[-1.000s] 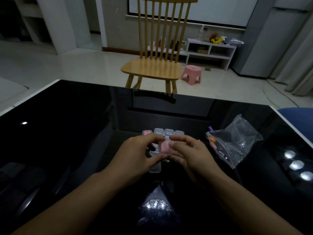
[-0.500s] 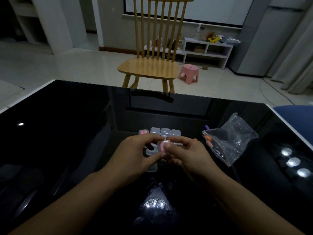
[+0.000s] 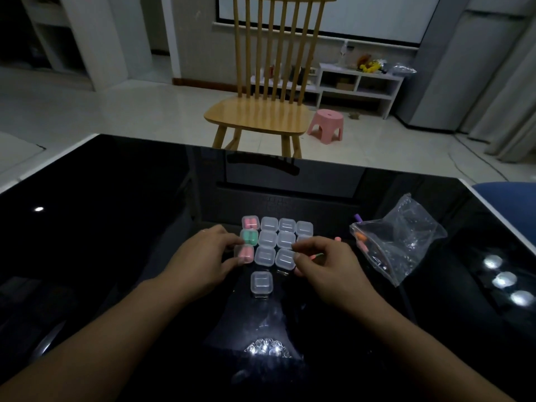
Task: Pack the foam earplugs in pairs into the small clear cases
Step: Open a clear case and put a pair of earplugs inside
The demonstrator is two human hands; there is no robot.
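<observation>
The left hand [image 3: 207, 256] has thumb and fingertips pinched on the sides of a closed case [image 3: 245, 254] holding a pink pair, seemingly setting it at the near end of the filled column. Just beyond its fingers lie a green-filled case [image 3: 250, 237] and another pink one [image 3: 250, 222]. The right hand [image 3: 324, 261] hovers with fingers curled; something pale green shows at its fingertips, but whether it holds an earplug I cannot tell. Between the hands sits the block of empty cases [image 3: 277, 240], and nearer the wrists one stray case [image 3: 262, 282] stands apart. Beyond the right hand's fingers a loose pink plug [image 3: 337, 239] lies on the black table [image 3: 116, 213], and farther out to its right the bag [image 3: 397, 242] holds more. The plugs are probably light, soft and springy, best pinched mid-body. The cases look stiff, smooth and slippery on the glossy top, best gripped by opposite side walls.
</observation>
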